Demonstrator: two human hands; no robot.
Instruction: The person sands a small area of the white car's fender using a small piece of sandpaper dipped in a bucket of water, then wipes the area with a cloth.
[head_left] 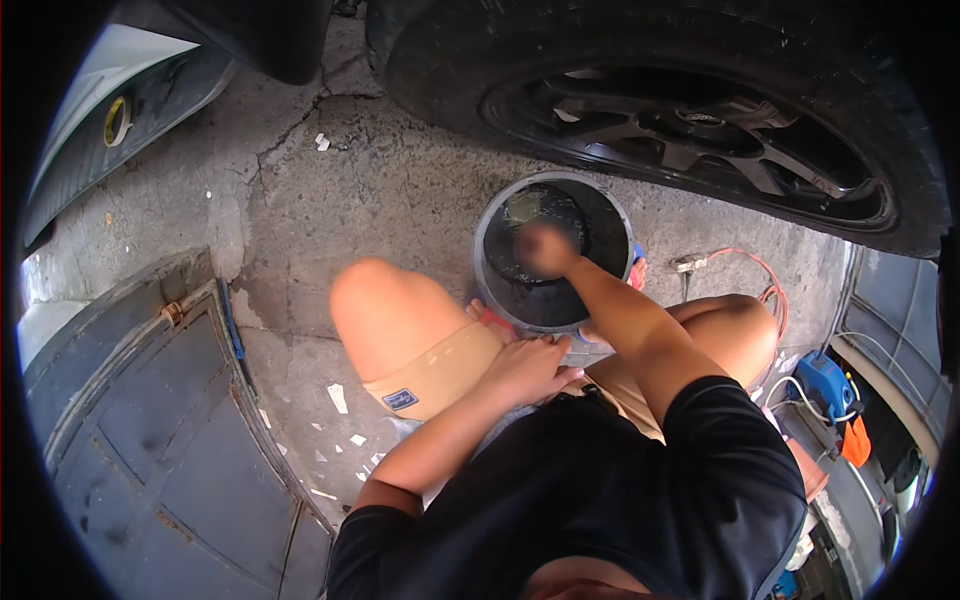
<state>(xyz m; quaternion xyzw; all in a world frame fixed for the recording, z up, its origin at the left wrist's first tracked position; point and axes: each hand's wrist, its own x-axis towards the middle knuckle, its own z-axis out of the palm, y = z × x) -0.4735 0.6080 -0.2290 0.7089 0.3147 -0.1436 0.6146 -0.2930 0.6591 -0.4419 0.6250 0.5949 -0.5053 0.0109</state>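
Note:
A round dark bucket (479, 252) with a grey rim stands on the concrete between my knees, and dark, shiny liquid shows inside. My right hand (546, 250) reaches down into it, smeared by motion, so its fingers and anything in them cannot be made out. Beside that hand a pale greenish patch shows in the bucket; whether it is an object or a reflection is unclear. My left hand (535, 368) rests on the inner part of my left thigh, fingers loosely stretched, holding nothing.
A large car wheel (700, 150) rises just beyond the bucket. At left stands a worn grey metal panel (165, 430); a tape roll (117, 121) lies farther back. To the right are a red cable (765, 265) and a blue machine (825, 383). Paper scraps (337, 399) litter the floor.

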